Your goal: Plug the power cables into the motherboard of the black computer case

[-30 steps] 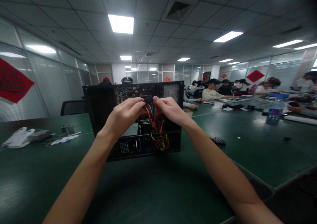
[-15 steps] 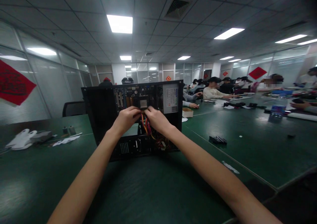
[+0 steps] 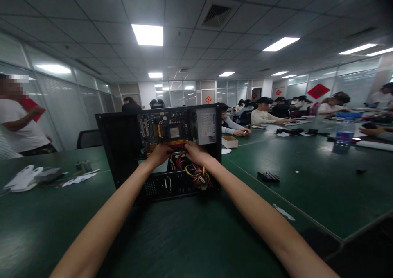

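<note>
An open black computer case [image 3: 118, 147] stands on the green table in front of me, its inside facing me. The motherboard [image 3: 162, 124] fills its upper middle, with a square processor socket [image 3: 174, 132]. At the board's lower edge, near the orange memory slots, my left hand [image 3: 159, 155] has its fingers curled in. My right hand [image 3: 196, 153] is closed in a pinch at the right end of those slots. What either hand grips is too small to make out. Coloured power cables [image 3: 179, 161] hang between the hands, and a bundle of connectors [image 3: 202, 179] lies below the right one.
The power supply [image 3: 206, 126] sits in the case's upper right. To the right are a small box [image 3: 229, 141], a black part [image 3: 268, 177] and a bottle [image 3: 345, 132]. White gloves [image 3: 24, 177] lie left. Co-workers sit along the right; one person stands at far left.
My hands have moved down from below the processor socket and apart, to the board's lower edge. The cables hang lower. A person has come into view at far left.
</note>
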A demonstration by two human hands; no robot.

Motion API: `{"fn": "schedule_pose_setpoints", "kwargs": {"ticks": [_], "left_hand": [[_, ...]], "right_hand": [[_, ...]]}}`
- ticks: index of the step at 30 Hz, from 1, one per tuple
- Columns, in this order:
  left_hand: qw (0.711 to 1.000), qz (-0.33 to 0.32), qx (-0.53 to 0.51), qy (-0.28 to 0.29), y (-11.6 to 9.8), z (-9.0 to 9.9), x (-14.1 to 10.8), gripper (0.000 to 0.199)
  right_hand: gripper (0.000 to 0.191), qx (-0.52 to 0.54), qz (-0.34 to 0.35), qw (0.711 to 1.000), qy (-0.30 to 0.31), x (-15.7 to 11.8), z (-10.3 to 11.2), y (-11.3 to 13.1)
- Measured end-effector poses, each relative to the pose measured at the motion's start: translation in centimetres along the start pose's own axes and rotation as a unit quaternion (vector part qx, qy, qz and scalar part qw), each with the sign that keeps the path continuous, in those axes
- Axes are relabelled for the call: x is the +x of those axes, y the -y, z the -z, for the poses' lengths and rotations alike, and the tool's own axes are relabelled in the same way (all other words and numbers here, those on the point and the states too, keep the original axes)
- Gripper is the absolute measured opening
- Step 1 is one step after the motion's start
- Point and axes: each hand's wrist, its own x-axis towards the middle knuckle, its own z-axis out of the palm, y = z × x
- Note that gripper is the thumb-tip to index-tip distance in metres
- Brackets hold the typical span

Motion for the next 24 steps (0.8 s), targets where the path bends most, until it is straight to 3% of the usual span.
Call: {"fn": "schedule_pose_setpoints", "kwargs": {"ticks": [5,15,24], "left_hand": [[1.000,-0.018,0.019,-0.001,0.13,-0.20,-0.58,0.023],[0.999,0.036,0.000,0.000,-0.42,-0.35,-0.79,0.026],[0.993,0.041,0.097,0.045,-0.85,-0.13,-0.83,0.024]], "right_hand": [[0.020,0.001,0.019,1.000,0.017,-0.08,0.19,0.18],[0.018,-0.007,0.024,0.999,0.029,0.01,0.08,0.14],[0.017,-0.004,0.019,0.999,0.036,-0.06,0.39,0.43]]}}
